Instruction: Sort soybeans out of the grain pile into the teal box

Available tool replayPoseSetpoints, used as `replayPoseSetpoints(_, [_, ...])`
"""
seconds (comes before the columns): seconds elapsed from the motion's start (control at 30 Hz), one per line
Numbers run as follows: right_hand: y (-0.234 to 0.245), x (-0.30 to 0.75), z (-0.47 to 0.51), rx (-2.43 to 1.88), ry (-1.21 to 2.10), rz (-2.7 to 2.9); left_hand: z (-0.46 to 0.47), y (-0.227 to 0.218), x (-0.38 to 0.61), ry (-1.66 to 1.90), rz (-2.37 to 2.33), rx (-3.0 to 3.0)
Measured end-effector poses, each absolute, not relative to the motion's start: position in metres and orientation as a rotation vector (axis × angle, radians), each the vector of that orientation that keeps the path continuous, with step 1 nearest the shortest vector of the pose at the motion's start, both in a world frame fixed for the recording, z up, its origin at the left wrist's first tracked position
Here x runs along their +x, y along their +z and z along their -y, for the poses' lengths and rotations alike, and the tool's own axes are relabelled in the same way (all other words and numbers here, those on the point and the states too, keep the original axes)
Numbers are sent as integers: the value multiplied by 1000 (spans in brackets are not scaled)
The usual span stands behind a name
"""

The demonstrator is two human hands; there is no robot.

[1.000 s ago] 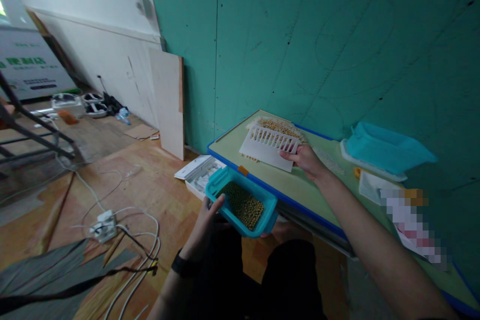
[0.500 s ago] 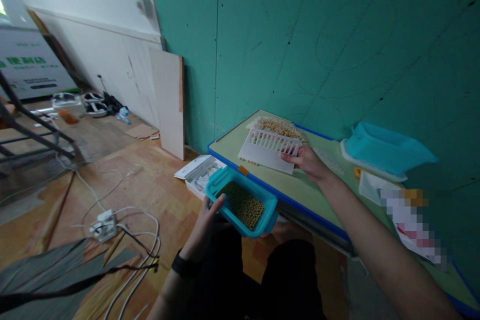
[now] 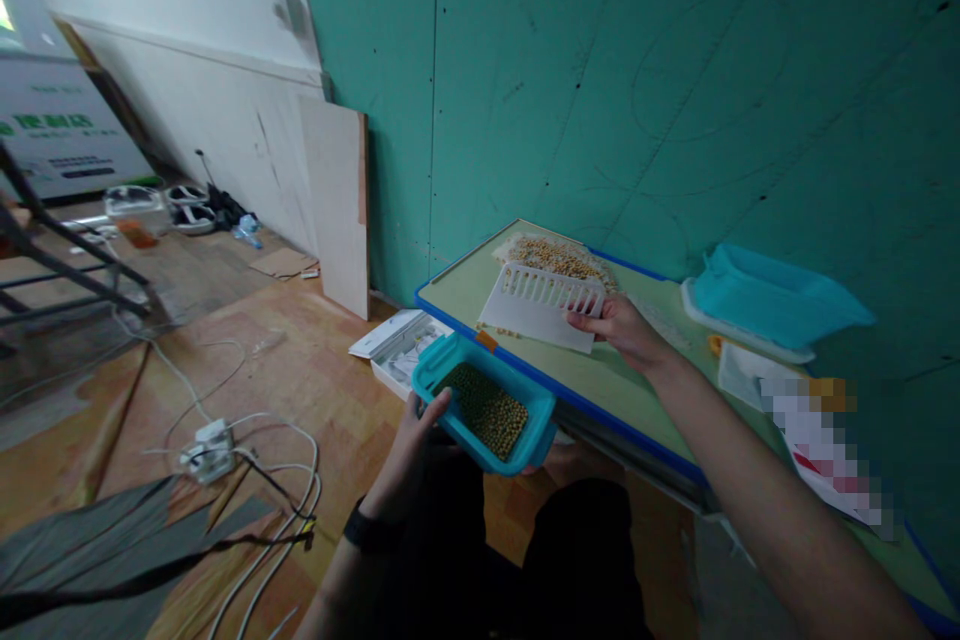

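Observation:
My left hand [image 3: 414, 432] is closed on the near-left rim of a blue plastic bin [image 3: 541, 420], its thumb over the edge. Dark green beans [image 3: 469, 388] and tan beans [image 3: 504, 425] lie inside it. The bin is held below the table's front edge. My right hand [image 3: 626, 328] pinches the right end of a white slotted plastic panel [image 3: 536, 315], tilted over the table [image 3: 660, 420]. Behind the panel, a heap of tan beans [image 3: 551, 255] rests on what looks like clear plastic. A few more beans show by the panel's lower left edge.
To the right on the table are another blue bin [image 3: 780, 295] on a white lid and a white packet, partly pixelated. An open white box [image 3: 397, 360] stands beyond my bin. Cables and a power strip [image 3: 210, 450] lie on the floor at left. A green wall backs the table.
My right hand has shifted the white slotted panel slightly to the right, and its tilt has changed a little. The bin in my left hand stays in place.

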State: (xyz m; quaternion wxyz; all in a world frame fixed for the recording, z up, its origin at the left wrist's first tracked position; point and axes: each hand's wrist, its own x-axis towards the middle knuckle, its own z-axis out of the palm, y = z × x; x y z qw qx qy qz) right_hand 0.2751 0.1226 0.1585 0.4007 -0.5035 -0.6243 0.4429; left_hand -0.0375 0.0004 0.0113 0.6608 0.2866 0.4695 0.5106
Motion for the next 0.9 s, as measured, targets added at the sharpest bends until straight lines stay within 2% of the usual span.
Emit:
replayPoseSetpoints(0.63, [151,292,-103,-1330,1102,1548,-1,6,-36,1153,-1075,615])
replayPoseSetpoints(0.9, [146,292,-73,-1379,980,1561,0,8,-33,1163,-1097,567])
